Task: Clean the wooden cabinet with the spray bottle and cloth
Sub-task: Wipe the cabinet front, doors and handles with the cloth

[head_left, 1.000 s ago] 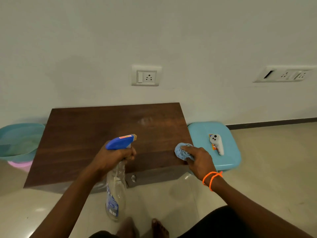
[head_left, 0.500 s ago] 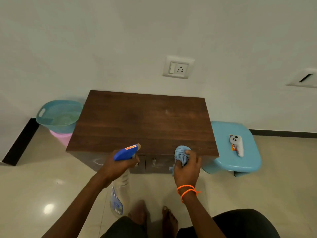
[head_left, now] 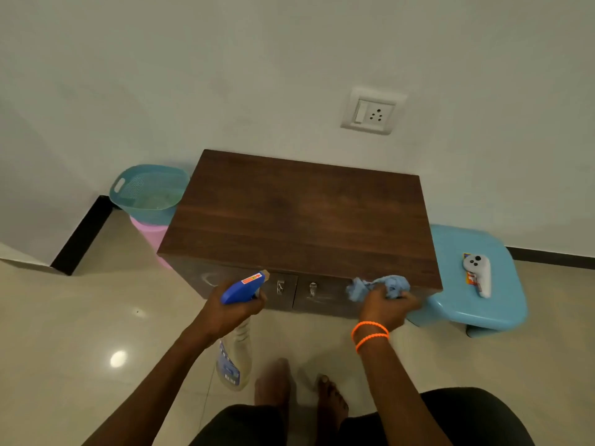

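The right hand (head_left: 388, 305) has a bunched blue cloth (head_left: 380, 286) in its grip, fingers curled round it, and presses it to the right door of the cabinet (head_left: 302, 217), just under the top's front edge; the left hand (head_left: 233, 309) has its grip closed round the neck of the spray bottle (head_left: 243, 289), nozzle aimed at the left door, the clear body hanging below the grip toward the floor (head_left: 96, 333).

The step in hand looks like wiping the door fronts; to do it well, I judge the cloth should be spread flatter than this wad, worked in overlapping strokes along the grain from the grip's side toward the handles (head_left: 296, 288) to its left, and around them; faint pale smears show left of the cloth and beyond the nozzle, so those want a firm pass; a light mist is likely enough, lest liquid run down to the floor.

The top is dark wood, matte; the floor is glossy tile; a blue stool (head_left: 476, 304) with a white controller (head_left: 478, 273) stands right of the cloth grip; a teal basket (head_left: 148, 191) on a pink tub (head_left: 151, 235) lies beyond the bottle grip to its left; a socket (head_left: 372, 112) sits on the wall.
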